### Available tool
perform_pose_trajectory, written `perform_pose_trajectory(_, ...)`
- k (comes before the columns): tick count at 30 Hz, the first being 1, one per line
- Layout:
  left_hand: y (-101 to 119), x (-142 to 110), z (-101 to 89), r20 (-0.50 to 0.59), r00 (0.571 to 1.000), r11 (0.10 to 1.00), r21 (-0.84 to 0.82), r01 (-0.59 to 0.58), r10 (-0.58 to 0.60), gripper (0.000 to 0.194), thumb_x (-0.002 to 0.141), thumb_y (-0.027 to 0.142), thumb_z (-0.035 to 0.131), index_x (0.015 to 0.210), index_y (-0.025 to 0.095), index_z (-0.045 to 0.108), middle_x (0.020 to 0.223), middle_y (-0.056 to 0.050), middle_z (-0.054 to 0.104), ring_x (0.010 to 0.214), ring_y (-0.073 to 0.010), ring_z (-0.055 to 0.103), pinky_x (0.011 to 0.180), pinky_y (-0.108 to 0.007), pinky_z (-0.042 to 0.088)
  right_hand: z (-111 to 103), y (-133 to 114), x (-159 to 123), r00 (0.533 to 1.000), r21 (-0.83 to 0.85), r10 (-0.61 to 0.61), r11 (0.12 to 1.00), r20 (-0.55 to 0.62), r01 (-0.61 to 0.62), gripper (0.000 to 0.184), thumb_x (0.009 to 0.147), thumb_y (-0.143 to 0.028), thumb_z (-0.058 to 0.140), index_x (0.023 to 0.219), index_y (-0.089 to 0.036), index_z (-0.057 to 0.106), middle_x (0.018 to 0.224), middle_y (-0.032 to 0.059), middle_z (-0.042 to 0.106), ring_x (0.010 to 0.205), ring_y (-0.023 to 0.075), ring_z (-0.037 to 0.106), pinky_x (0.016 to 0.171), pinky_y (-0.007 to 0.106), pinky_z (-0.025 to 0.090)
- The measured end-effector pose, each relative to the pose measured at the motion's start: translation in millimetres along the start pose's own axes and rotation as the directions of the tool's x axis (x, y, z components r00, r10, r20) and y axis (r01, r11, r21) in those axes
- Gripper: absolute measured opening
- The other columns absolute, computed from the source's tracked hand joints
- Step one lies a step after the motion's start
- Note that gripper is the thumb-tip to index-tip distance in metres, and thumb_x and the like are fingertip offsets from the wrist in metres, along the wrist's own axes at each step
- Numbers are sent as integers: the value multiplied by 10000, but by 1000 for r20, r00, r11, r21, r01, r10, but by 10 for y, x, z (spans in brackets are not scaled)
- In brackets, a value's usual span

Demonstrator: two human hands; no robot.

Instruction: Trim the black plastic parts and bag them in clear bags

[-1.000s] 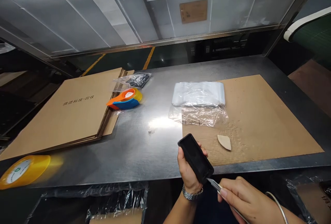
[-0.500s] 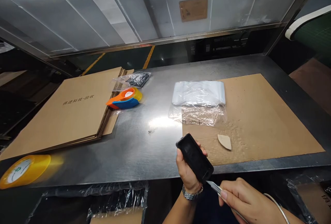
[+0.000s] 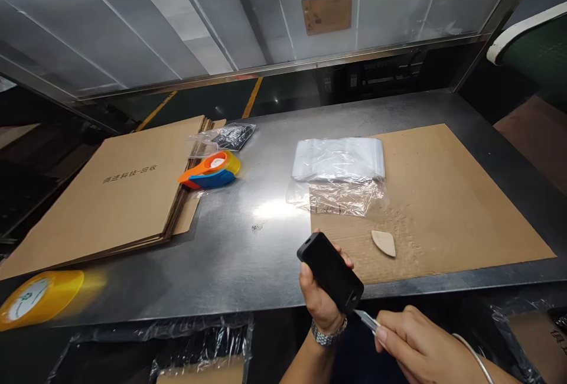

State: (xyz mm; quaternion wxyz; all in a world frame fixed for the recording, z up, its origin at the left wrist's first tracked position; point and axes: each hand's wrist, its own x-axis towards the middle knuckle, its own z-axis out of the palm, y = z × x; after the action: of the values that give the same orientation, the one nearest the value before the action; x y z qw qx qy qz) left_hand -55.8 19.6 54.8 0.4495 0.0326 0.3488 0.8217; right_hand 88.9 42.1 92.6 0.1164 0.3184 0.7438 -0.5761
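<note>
My left hand (image 3: 321, 301) is wrapped round a black rectangular case (image 3: 331, 272) with rounded corners, tilted over the table's front edge. In my right hand (image 3: 416, 337) is a utility knife (image 3: 367, 320); its blade tip touches or nearly touches the case's lower end. Just beyond, on a cardboard sheet (image 3: 460, 207), lies a small beige wedge-shaped piece (image 3: 383, 243). A stack of clear plastic bags (image 3: 339, 159) in a crinkled wrapper lies behind it, partly on the sheet.
On the metal table (image 3: 230, 266), flattened cartons (image 3: 119, 189) are stacked at left. Beside them sit an orange and blue tape dispenser (image 3: 210, 171) and a bagged black item (image 3: 237, 134). A yellow tape roll (image 3: 57, 295) stands front left. Plastic-lined boxes (image 3: 204, 366) are below the table edge.
The black case has tilted slightly in my left hand, so more of its top edge shows. The knife stays at its lower end. The whole view has shifted a little.
</note>
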Motion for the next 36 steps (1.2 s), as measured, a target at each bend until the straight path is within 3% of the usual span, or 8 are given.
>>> perform_pose_trajectory(10,-12,22,25,-21,997,997,-6,-76,76,441,729,538,497,1028,241,626,748,-35,614,565,-159,557,540,-271,476,23,-54,15,1000,139,5,990,7,-6,332,933,-303,249,790,-169,518,368,-103,389,292,57,357,420,166,326)
perform_pose_trajectory(13,-4,20,38,-72,990,992,-9,-123,122,453,726,547,489,1037,244,618,741,-26,606,564,-156,551,538,-268,474,44,-38,-20,994,25,-53,998,-99,56,343,942,-311,256,778,-181,527,394,-81,433,376,82,455,435,171,336)
perform_pose_trajectory(15,10,21,46,-110,981,987,-8,-161,159,462,717,548,491,1044,245,611,740,-21,600,563,-155,546,527,-265,470,77,-9,-48,956,-202,-163,973,-243,115,342,944,-287,268,752,-185,532,459,-48,511,459,105,523,465,194,354)
perform_pose_trajectory(17,22,25,53,-149,968,979,-3,-204,201,470,705,550,496,1039,240,611,734,-17,596,562,-155,542,523,-266,469,128,29,-62,870,-449,-341,879,-356,162,308,938,-234,282,813,-167,556,534,-22,572,475,115,549,464,217,357)
perform_pose_trajectory(20,24,31,59,-177,938,954,26,-298,298,490,705,559,474,1038,226,607,723,-17,591,555,-156,540,529,-275,472,213,84,-40,697,-730,-594,667,-402,147,292,915,-133,290,1001,-97,567,551,-8,588,438,115,549,434,240,340)
perform_pose_trajectory(22,16,29,56,-171,911,927,45,-373,375,509,716,566,443,1057,220,595,728,-19,589,555,-159,541,531,-282,471,256,109,-11,621,-835,-682,545,-386,80,317,896,-81,286,1013,-70,581,510,-15,558,408,110,532,419,252,323)
perform_pose_trajectory(27,4,3,34,-139,882,893,49,-448,450,528,717,571,428,1082,218,571,750,-21,583,559,-162,541,491,-281,462,295,116,19,628,-921,-714,390,-310,-10,390,844,9,250,1003,-37,603,491,-15,517,402,97,516,433,255,330)
perform_pose_trajectory(36,7,-17,42,-135,856,867,74,-494,499,538,715,592,399,1067,223,568,742,-18,565,553,-162,533,460,-284,459,285,50,33,569,-931,-761,363,-312,-24,398,856,19,241,939,-60,622,429,-33,475,352,84,464,404,258,276)
